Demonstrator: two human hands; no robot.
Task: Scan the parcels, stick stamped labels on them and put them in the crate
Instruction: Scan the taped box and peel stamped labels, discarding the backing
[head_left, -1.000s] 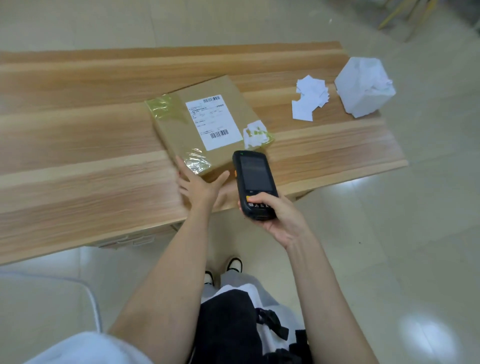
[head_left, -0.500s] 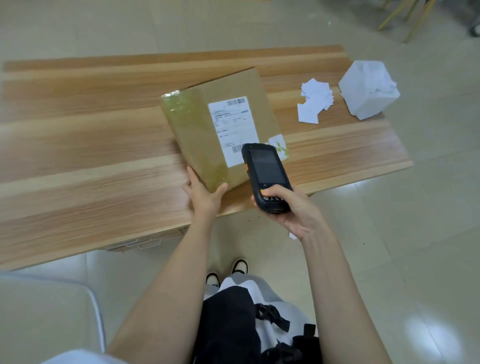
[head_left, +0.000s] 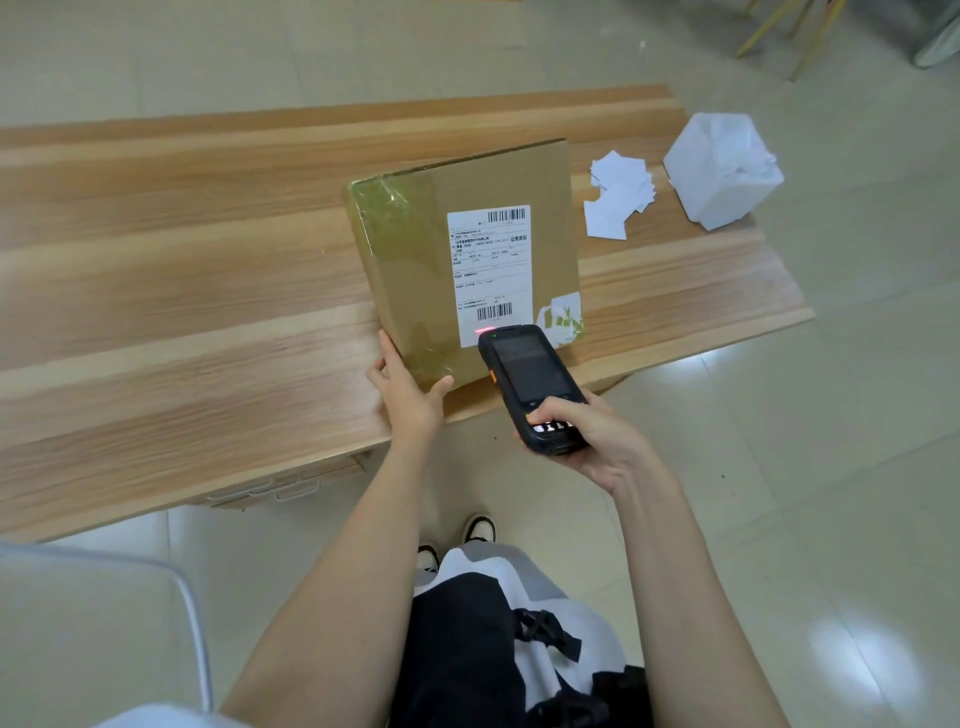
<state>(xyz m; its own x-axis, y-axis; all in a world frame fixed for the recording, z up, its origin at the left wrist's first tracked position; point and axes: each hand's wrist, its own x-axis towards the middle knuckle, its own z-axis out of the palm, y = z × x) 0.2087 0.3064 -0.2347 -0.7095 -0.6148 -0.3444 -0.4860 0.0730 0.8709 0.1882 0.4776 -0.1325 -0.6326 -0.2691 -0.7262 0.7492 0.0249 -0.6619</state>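
I see the left hand (head_left: 410, 400) gripping the parcel (head_left: 405, 270) at its near left corner, with the thumb on the front face and the fingers along the side edge. The parcel stands tilted on the table (head_left: 182, 312), its label (head_left: 491, 270) facing me. The right hand (head_left: 597, 436) is wrapped round the scanner (head_left: 530, 374). The scanner's tip is just below the lower barcode, and a red line glows on the label there.
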